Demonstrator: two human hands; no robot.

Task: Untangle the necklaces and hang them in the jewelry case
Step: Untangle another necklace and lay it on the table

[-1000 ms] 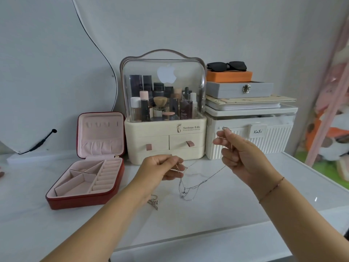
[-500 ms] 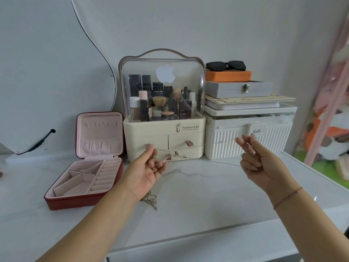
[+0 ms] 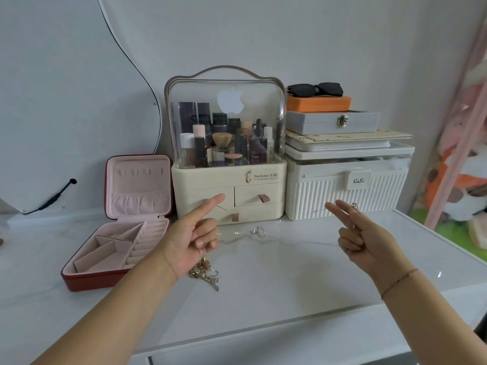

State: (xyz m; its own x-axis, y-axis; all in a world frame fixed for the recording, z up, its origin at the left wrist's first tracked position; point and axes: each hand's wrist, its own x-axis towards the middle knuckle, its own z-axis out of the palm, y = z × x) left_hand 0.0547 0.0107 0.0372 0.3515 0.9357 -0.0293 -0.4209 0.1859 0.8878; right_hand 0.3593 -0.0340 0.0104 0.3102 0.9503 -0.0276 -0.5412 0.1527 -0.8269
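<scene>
A thin silver necklace [image 3: 257,231] with a small pendant is stretched in the air between my two hands, above the white table [image 3: 276,285]. My left hand [image 3: 195,235] holds one end in its curled fingers, thumb pointing up. My right hand [image 3: 366,233] pinches the other end, and the ring clasp shows at its fingertips. A tangled heap of gold necklaces [image 3: 207,272] lies on the table just below my left wrist. The red jewelry case [image 3: 79,279] stands open at the left, pink inside, with a row of hooks in its upright lid [image 3: 139,185].
A cream cosmetics organiser [image 3: 229,180] with a clear dome stands behind my hands. A white ribbed storage box [image 3: 347,185] to its right carries stacked boxes and sunglasses [image 3: 315,89]. A mirror [image 3: 66,101] leans at the far left.
My hands have moved apart and lower. The silver necklace, which hung in a loop between them, is now pulled out nearly straight.
</scene>
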